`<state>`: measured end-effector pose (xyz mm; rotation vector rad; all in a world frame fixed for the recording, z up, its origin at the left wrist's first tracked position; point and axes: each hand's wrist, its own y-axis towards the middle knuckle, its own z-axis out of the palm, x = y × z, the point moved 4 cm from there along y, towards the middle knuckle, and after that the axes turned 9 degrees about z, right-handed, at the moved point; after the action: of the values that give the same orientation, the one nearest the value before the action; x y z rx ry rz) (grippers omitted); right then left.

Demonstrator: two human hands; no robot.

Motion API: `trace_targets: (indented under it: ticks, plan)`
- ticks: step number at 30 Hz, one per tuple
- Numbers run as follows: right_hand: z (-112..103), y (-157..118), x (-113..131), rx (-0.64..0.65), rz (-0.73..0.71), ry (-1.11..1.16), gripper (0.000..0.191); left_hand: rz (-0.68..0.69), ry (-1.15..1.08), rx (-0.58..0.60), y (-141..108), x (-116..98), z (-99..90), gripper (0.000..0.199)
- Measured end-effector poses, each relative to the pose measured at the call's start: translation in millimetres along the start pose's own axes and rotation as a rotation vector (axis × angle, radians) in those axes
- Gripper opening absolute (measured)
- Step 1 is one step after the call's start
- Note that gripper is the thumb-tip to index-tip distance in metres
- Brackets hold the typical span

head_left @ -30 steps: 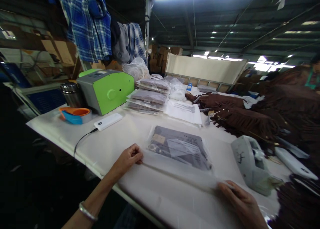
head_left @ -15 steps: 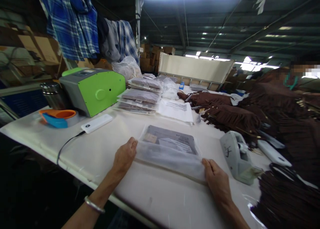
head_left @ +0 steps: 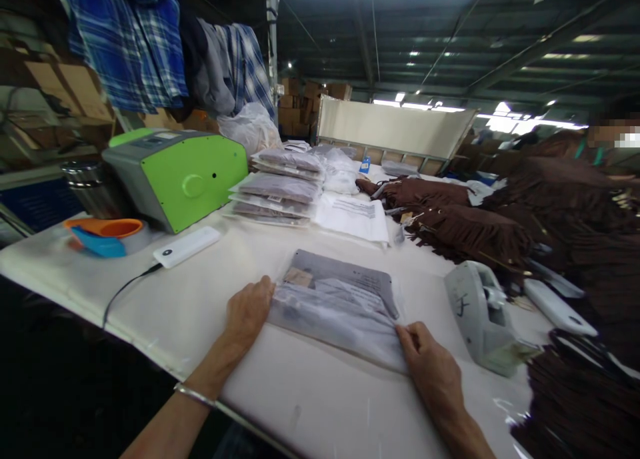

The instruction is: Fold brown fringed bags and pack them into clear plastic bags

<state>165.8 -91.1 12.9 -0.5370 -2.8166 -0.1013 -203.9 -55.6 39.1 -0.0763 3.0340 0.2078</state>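
At lower center of the frame, a clear plastic garment bag [head_left: 340, 305] with a folded gray item inside lies on the white bench [head_left: 225, 372]. The left hand [head_left: 249, 307] has its grip closed on the bag's near left corner, and the right hand [head_left: 431, 360] pinches the near right edge between thumb and fingers (a silver bangle [head_left: 195, 395] circles the left wrist). A stack of bagged garments [head_left: 277, 192] sits just beyond, at center, beside printed white bags [head_left: 353, 219]. The green machine [head_left: 193, 179] stands at left, the tape dispenser [head_left: 485, 319] at right, near brown fringed garments [head_left: 470, 232].
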Motion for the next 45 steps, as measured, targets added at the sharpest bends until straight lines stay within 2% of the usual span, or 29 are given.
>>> trace_targets:
  ticks: [2,3,5,7,8,10,11,12,15,18,21,24,28,29,31,34,37,40,45]
  plan:
    - [0,0,1,0.018,0.017,-0.003,0.030,-0.005,-0.005,-0.026,-1,7,-6.9,0.022]
    - [0,0,2,0.022,0.022,-0.006,0.029,-0.004,-0.020,-0.081,-3,9,-13.1,0.020]
    - [0,0,4,0.019,0.020,-0.011,0.028,0.062,-0.079,-0.281,-11,3,-28.9,0.019]
    - [-1,0,5,-0.003,0.011,-0.015,0.028,0.262,-0.188,-0.496,-27,-22,-40.9,0.022]
    - [-2,0,6,-0.015,0.005,-0.014,0.028,0.410,-0.238,-0.551,-36,-41,-42.1,0.024]
    - [-3,0,6,-0.030,-0.005,-0.008,0.028,0.706,-0.274,-0.501,-53,-84,-32.0,0.028]
    - [-4,0,6,-0.032,-0.008,-0.005,0.028,0.812,-0.235,-0.434,-59,-105,-22.1,0.036]
    - [-4,0,6,-0.033,-0.010,-0.003,0.028,0.857,-0.184,-0.359,-63,-121,-10.5,0.049]
    - [-6,1,5,-0.020,-0.011,-0.003,0.028,0.826,-0.077,-0.208,-63,-144,21.3,0.082]
    - [-10,2,2,-0.021,-0.018,-0.009,0.027,0.795,-0.041,-0.168,-58,-141,36.4,0.086]
    - [-21,1,-10,-0.025,-0.016,-0.006,0.024,0.805,-0.025,-0.179,-56,-136,38.2,0.084]
    - [-55,0,-41,-0.076,0.012,0.108,0.026,0.813,-0.024,-0.220,-57,-136,39.0,0.081]
    - [-127,11,-98,-0.319,0.108,0.404,0.032,0.793,-0.048,-0.319,-55,-136,45.5,0.072]
    - [-140,17,-112,-0.332,0.158,0.474,0.032,0.791,-0.056,-0.340,-54,-136,47.5,0.072]
    - [-152,35,-133,-0.267,0.252,0.595,0.033,0.795,-0.071,-0.367,-53,-136,50.8,0.071]
    - [-140,61,-143,-0.084,0.309,0.729,0.038,0.800,-0.071,-0.376,-51,-136,53.1,0.068]
    - [-120,76,-137,0.021,0.326,0.807,0.043,0.799,-0.056,-0.386,-50,-135,53.4,0.064]
    - [-110,80,-132,0.033,0.349,0.855,0.041,0.806,-0.060,-0.410,-50,-134,52.9,0.064]
    - [-108,84,-128,-0.003,0.355,0.944,0.029,0.819,-0.058,-0.423,-49,-136,52.7,0.061]
